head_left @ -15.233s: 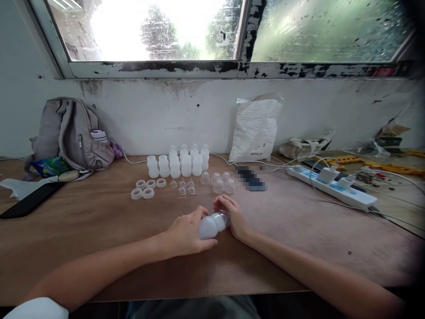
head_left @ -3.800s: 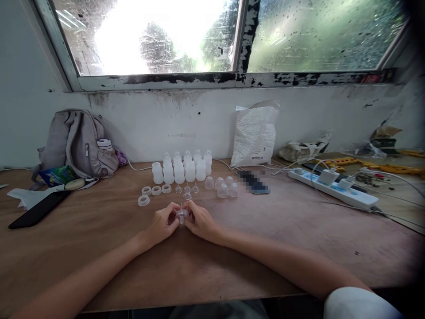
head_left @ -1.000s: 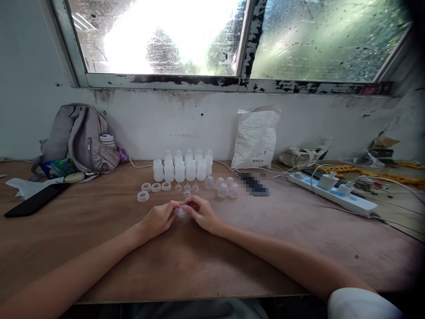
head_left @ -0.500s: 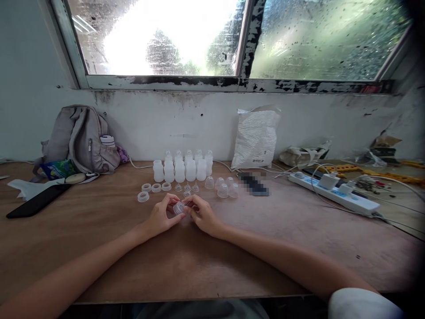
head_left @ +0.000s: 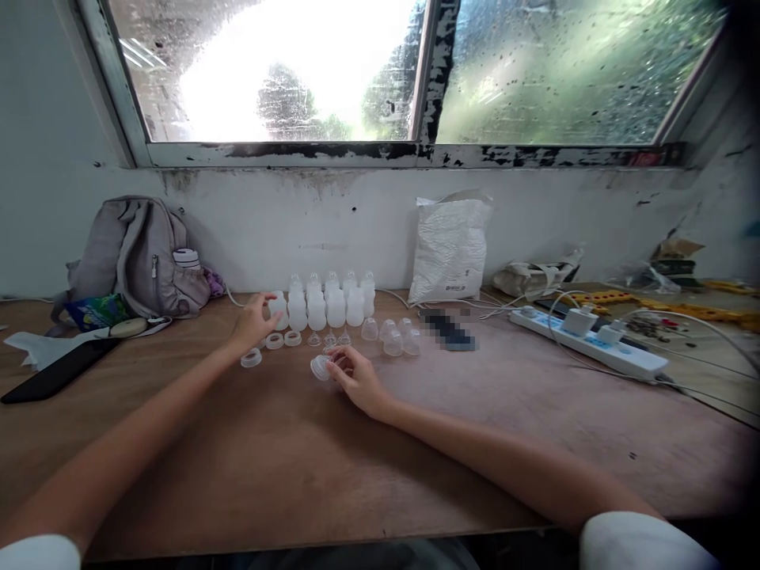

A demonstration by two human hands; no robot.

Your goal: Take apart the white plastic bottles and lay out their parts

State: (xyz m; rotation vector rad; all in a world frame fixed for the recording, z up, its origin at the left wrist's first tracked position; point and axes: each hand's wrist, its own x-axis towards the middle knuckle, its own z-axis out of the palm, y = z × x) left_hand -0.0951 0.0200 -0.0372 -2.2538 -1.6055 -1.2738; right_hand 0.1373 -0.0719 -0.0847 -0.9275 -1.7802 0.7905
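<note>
My left hand (head_left: 255, 323) is at the left end of the front row of frosted baby bottles (head_left: 317, 310), its thumb and fingers around the open end baby bottle (head_left: 279, 311). My right hand (head_left: 357, 381) pinches a clear bottle collar (head_left: 321, 367) just above the table; a teat seems to be in it, partly hidden by the fingers. Between the hands and the bottles lie loose collars, including one nearest ring (head_left: 251, 359), and several clear teats (head_left: 330, 339). Several clear domed caps (head_left: 393, 340) stand to the right.
A phone (head_left: 448, 328) lies right of the caps, before a white padded bag (head_left: 451, 249). A white power strip (head_left: 587, 342) with cables is at right. A grey backpack (head_left: 139, 257) and a black flat case (head_left: 59, 370) are at left.
My left hand has let go of the collar and moved forward and left to the end bottle. My right hand keeps the collar in nearly the same place. The view has shifted slightly.
</note>
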